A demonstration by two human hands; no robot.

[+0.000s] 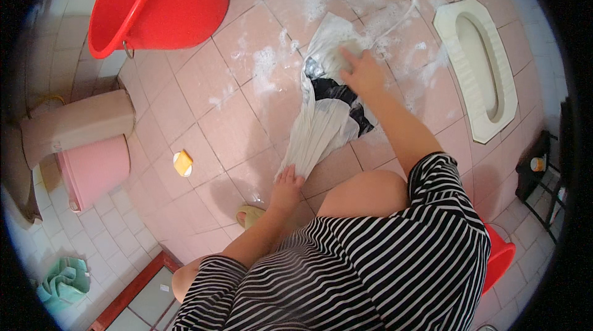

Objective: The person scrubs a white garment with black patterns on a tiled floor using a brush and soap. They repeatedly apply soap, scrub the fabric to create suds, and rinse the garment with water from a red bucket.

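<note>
A wet white garment (319, 122) with black parts (336, 91) lies stretched and wrinkled on the pink tiled floor (222, 122), with suds on its far end. My left hand (287, 187) presses or grips its near end; the fingertips rest on the cloth. Over the far part, my right hand (366, 71) is blurred by motion and touches the cloth or hovers close above it. Whether it holds something pale under the fingers I cannot tell. A yellow bar, perhaps soap (183, 162), lies on a white piece to the left.
White foam (264, 69) is spread over the tiles. A large red bucket (194, 11) stands at upper left, above a pedestal (88, 115) and a pink bin (97, 169). At right a squat toilet (479, 71) is set in the floor, with a black rack (533, 173) nearer me.
</note>
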